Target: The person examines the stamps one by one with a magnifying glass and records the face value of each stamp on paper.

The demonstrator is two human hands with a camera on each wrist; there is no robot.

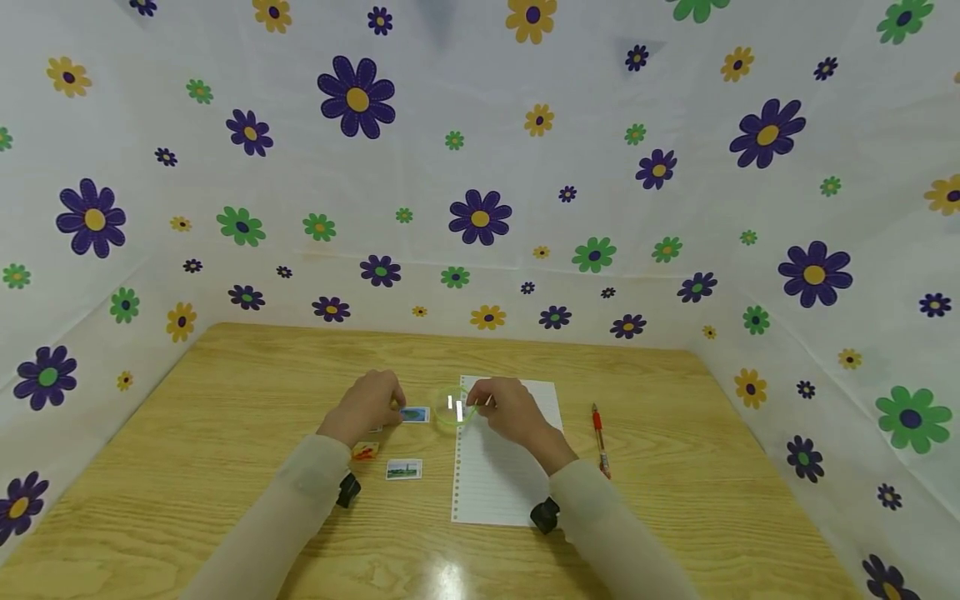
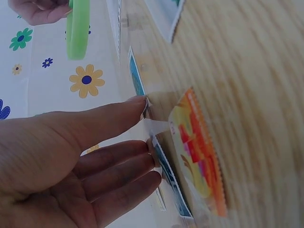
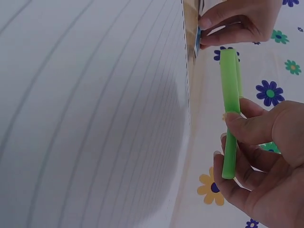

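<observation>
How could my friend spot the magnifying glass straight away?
On the wooden table lies a sheet of lined paper. In the head view, the right hand holds the magnifying glass over the paper's upper left edge. Unlike the little rectangular stamps nearby, it's round and see-through, with a bright green handle.

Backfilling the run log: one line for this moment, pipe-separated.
left hand: pinches blue stamp | right hand: holds green magnifying glass aloft | lined paper: below right hand | red pen: right of paper

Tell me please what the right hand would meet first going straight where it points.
Probably the blue stamp that the left hand pinches; the magnifying glass in the right hand would arrive first, perhaps passing above it, since depth is unclear.
</observation>
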